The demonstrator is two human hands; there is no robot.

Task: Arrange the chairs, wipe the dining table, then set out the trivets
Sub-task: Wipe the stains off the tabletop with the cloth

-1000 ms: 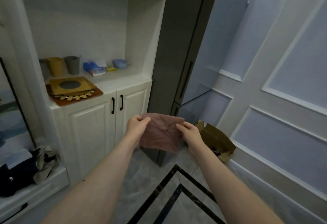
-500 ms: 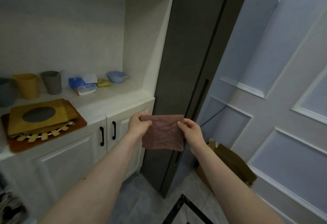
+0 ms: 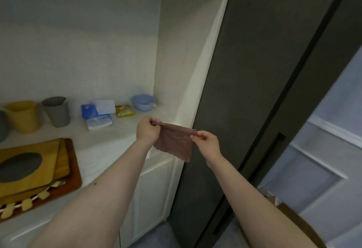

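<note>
Left hand and right hand raised side by side at the front edge of the white counter. Fingers of each hand pressed together, pinching one upper corner of the brown cloth. Cloth stretched taut along its top edge between the two hands, hanging free below them, clear of the counter surface, in front of the dark tall cabinet door.

Stack of trivets at the left end of the counter: yellow-brown square with dark oval centre on top, reddish-brown mat underneath.

Along the rear wall, left to right: yellow cup, grey cup, blue-and-white box, yellow packet, blue bowl. All well apart from the hands.
</note>
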